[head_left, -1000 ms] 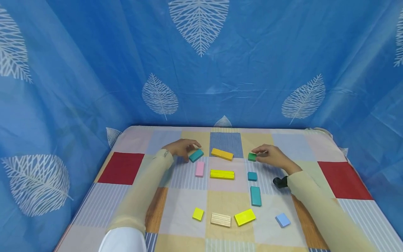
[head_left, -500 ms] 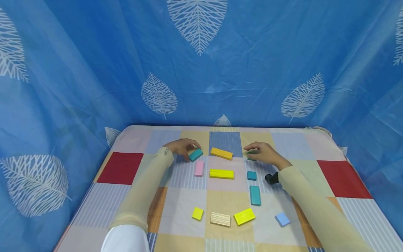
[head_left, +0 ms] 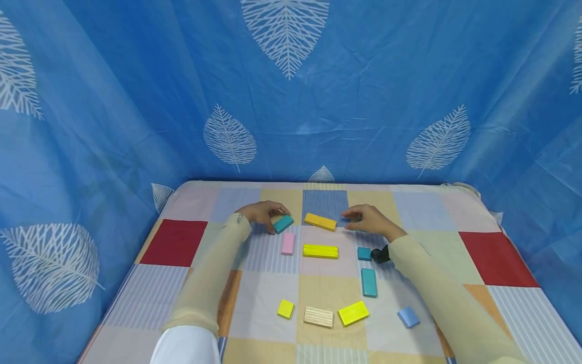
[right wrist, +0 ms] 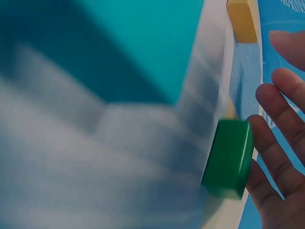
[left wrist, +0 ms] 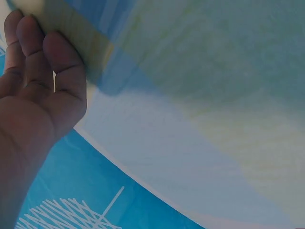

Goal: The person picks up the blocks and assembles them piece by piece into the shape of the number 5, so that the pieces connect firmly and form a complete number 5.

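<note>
Green block (right wrist: 228,157) | right hand (head_left: 370,221) touching | no readable writing

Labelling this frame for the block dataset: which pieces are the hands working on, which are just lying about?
In hand:
- green block, against the right hand's fingers
- teal block, at the left hand's fingertips

Lying about:
- orange bar
- yellow bar
- pink block
- small teal block
- long teal block
- wooden block
</note>
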`<state>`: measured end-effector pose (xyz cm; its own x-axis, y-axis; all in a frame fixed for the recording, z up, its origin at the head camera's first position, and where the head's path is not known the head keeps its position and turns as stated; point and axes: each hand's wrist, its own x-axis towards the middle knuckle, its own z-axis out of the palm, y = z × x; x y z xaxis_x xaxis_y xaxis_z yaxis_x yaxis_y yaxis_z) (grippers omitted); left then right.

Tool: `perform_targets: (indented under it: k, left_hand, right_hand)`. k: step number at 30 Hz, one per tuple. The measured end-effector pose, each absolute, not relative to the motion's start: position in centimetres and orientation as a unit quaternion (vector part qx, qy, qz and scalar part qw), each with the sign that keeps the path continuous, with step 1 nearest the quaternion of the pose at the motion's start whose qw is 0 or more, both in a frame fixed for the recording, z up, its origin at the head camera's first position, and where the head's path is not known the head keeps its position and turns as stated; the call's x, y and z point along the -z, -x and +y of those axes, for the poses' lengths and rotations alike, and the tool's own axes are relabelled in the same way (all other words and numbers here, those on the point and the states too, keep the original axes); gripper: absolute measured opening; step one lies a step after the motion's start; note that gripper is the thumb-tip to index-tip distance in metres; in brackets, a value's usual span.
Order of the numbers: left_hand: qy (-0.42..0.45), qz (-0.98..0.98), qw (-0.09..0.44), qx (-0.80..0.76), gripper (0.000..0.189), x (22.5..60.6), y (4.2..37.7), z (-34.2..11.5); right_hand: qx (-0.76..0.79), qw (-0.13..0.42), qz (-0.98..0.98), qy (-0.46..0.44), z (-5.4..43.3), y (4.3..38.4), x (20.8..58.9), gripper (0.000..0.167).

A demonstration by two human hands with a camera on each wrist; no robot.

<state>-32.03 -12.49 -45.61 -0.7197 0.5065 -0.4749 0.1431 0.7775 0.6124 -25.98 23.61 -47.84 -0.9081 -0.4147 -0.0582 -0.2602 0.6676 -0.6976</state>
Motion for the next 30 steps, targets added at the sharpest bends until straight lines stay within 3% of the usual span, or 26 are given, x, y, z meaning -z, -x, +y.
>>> perform_targets:
  k: [12, 30]
  left_hand:
    - [-0.181, 0.866, 0.343, -0.316, 0.072, 45.8, 32.3, -12.6]
    - [-0.160, 0.853, 0.349, -0.353, 0.073, 46.5, 32.7, -13.0]
  right_hand:
    - [0.398, 0.136, 0.886, 0.196, 21.5, 26.5, 48.0, 0.038]
    - [0.356, 0.172, 0.908, 0.140, 19.5, 27.7, 47.7, 0.027]
